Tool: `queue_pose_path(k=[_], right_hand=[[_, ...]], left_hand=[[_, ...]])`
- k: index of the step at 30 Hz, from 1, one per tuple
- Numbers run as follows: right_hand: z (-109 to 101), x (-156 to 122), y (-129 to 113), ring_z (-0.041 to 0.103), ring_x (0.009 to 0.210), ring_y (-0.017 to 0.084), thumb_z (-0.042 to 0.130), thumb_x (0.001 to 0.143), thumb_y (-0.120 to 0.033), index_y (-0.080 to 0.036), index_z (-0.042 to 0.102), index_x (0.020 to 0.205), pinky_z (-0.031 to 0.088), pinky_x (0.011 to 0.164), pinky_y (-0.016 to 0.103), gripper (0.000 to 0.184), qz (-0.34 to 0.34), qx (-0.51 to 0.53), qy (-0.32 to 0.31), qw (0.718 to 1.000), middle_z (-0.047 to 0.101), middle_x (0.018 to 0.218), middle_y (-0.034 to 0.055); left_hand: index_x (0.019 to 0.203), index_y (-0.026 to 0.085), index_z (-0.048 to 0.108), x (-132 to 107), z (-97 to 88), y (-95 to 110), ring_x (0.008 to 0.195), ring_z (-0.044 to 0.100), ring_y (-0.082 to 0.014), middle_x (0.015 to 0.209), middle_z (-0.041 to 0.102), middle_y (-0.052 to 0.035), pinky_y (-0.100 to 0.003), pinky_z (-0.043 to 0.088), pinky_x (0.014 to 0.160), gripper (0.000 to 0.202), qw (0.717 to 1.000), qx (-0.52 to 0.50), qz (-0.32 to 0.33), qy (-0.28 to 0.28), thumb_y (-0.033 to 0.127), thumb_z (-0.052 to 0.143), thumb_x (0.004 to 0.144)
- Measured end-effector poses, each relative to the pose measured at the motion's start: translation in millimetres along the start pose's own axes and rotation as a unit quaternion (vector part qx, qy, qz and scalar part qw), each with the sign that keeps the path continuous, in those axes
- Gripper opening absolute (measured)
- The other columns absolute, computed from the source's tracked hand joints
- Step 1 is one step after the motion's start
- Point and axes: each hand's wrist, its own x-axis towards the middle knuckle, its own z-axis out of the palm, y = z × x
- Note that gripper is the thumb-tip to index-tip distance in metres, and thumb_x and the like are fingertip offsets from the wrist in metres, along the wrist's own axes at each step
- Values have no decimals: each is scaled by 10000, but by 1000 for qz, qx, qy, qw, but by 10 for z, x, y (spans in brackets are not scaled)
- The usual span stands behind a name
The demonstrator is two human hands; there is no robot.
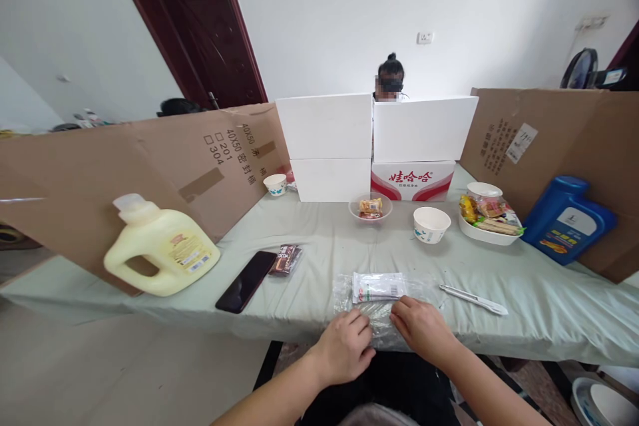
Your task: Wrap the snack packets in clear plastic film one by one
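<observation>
A clear plastic bag [382, 299] lies at the near edge of the table, with a white printed packet [378, 286] on or inside it. My left hand [345, 347] rests on the bag's near left part, fingers curled and pinching the plastic. My right hand [422, 327] grips the bag's near right part, fingers bent down on it. A white pen-like tool [474, 300] lies just right of the bag.
On the pale green cloth [549, 293] sit a black phone [246, 281], a dark snack packet [285, 259], a yellow jug [158, 246], a blue jug [569, 219], paper cups [431, 224], a glass bowl [370, 208] and a snack tray [489, 219]. Cardboard walls and white boxes [324, 146] surround it; a person sits behind.
</observation>
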Motion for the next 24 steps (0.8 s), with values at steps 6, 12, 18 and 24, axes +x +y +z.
queue_pose_path(k=[6,12,18,24], right_hand=[[117,-3,276,636,781,215,403,941,-235,-176,643,900,421,657,302,250,127,-78,21,989,660,831,80],[127,261,504,579,1022,219,352,890,-96,-162,545,1286,435,900,346,446,90,-42,80,992,651,1132,100],[317,317,634,525,1146,238,372,880,-103,-182,611,1230,417,966,394,431,66,-22,73,995,616,1260,81],[416,236,677,511,1172,237,379,939,-192,-221,614,1229,391,976,412,374,78,-2,74,994,601,1288,70]], left_hand=[[934,181,618,193,-64,-151,868,583,-219,888,646,-63,-356,502,766,206,997,4,-64,35,69,460,864],[1054,213,632,685,0,-151,965,580,-208,1028,664,-37,-345,494,845,275,998,-4,-44,-55,65,488,873],[1262,193,535,863,74,-331,1173,508,-297,1251,574,-102,-452,439,994,542,987,-27,-110,-112,303,719,765],[1273,205,539,895,-153,-720,1121,586,-212,1261,602,-63,-306,454,984,469,964,-145,-176,-133,277,628,819]])
